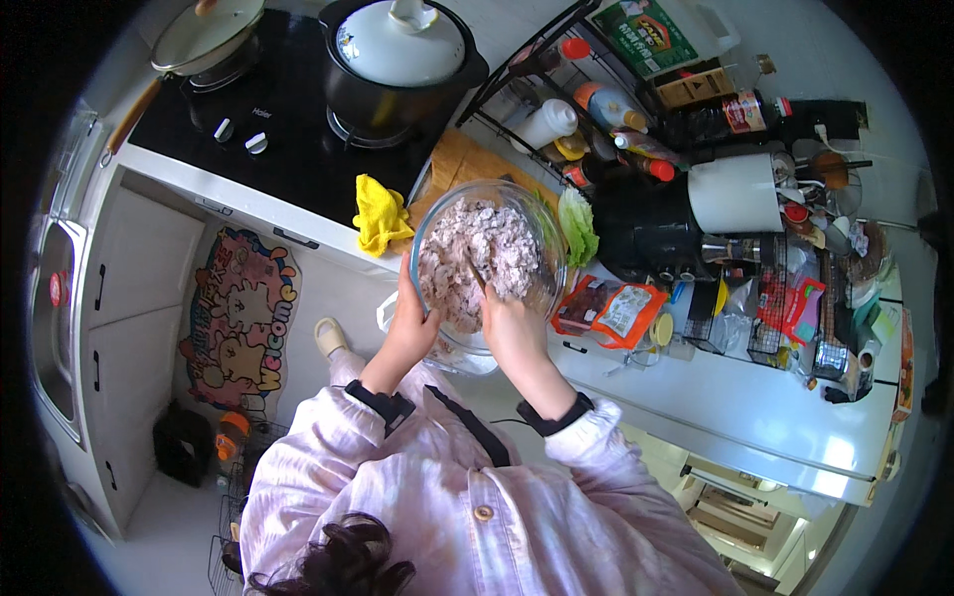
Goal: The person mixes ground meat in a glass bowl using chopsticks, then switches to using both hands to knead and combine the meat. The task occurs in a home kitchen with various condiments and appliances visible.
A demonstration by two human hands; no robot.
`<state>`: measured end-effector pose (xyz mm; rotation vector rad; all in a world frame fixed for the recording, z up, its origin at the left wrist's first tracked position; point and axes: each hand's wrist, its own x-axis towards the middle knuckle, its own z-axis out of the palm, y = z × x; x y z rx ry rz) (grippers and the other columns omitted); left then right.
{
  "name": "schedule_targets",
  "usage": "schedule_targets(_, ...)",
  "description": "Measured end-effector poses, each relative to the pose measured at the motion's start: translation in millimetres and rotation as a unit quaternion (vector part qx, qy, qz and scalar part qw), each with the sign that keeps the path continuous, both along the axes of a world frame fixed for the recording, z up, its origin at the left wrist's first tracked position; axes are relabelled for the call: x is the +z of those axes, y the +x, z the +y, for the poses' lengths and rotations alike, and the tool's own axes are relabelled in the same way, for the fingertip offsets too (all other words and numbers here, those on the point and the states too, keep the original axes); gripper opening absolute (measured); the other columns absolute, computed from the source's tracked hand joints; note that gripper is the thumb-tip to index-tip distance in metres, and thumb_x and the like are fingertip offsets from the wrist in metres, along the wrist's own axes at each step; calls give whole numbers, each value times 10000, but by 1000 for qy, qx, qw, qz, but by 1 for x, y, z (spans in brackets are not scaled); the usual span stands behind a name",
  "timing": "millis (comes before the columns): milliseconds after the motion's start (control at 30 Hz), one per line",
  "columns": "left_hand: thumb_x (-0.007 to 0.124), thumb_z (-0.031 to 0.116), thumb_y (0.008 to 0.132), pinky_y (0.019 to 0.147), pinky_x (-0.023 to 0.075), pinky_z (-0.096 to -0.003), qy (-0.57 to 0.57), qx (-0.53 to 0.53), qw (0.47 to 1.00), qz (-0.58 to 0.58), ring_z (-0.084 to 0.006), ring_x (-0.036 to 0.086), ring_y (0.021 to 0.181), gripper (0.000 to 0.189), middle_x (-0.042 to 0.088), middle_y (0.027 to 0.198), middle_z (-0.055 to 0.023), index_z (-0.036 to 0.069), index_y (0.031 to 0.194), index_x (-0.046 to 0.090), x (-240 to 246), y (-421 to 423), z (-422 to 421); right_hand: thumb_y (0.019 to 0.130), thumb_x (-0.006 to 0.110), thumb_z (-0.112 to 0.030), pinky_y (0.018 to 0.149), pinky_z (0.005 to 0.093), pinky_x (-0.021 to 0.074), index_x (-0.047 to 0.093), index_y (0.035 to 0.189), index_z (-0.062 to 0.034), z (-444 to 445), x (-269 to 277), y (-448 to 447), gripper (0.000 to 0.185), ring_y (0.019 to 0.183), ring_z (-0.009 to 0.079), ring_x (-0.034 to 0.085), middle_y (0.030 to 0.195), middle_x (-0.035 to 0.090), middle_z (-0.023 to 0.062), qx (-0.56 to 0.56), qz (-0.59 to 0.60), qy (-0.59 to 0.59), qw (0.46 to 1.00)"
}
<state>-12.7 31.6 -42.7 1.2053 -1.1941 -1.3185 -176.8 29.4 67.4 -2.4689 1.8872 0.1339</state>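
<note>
A large clear glass bowl point(548, 223) is filled with a pale pinkish minced mixture point(492, 249) with dark flecks. My left hand point(414, 320) grips the bowl's near left side, thumb along the outer wall. My right hand point(513, 328) is closed around a thin wooden stick point(475, 270), perhaps chopsticks, whose far end is sunk in the mixture. Behind the bowl lies a wooden cutting board point(466, 160). A green leafy vegetable point(577, 227) rests just right of the bowl, and a yellow cloth point(381, 214) lies to its left.
A black gas hob point(291, 97) carries a lidded pot point(395, 97) and a lidded pan point(205, 37). A black wire rack point(522, 82) holds several bottles. Right of the bowl are an orange food package point(630, 316), a black appliance point(648, 223) and wire baskets point(768, 335) on the white counter point(715, 395).
</note>
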Motion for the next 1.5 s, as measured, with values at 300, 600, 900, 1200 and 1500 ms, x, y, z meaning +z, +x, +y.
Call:
schedule_targets(300,552,-59,815,1225,233,-416,10,-14,1000,-3,-433,252,1494,988,202,1590,-313,3,1584,-64,-5,0,-2,938,581,-138,501,474,530,696,1194,-33,2,3,7,300,558,346,670,623,641,172,-72,10,85,994)
schedule_targets(600,587,-57,817,1227,227,-420,-11,-19,1000,-4,-436,232,1499,996,171,1598,-320,-30,1575,-59,-6,2,-4,852,566,-94,539,457,570,623,1330,-28,38,10,11,485,593,326,705,676,690,155,-58,116,136,982)
schedule_targets(900,576,-70,808,1232,214,-422,-14,-27,1000,-4,-430,213,1506,1000,149,1608,-311,-30,1573,-68,-7,3,-5,880,550,-95,517,457,542,642,1277,-7,19,2,15,417,578,343,690,671,688,156,-101,110,132,980)
schedule_targets(1200,586,-57,815,1233,214,-427,-24,-14,1000,-10,-435,225,1501,985,174,1598,-314,-41,1571,-44,-5,2,-5,912,538,-101,524,471,533,609,1320,3,13,1,12,426,594,345,690,658,680,156,-91,44,78,992)
schedule_targets(1500,589,-39,828,1228,226,-425,-22,-12,1000,-13,-436,237,1496,978,183,1596,-309,-23,1577,-40,-7,0,-3,904,590,-108,504,506,514,717,1110,-34,11,-6,14,254,577,377,674,589,632,180,-73,-26,-52,996)
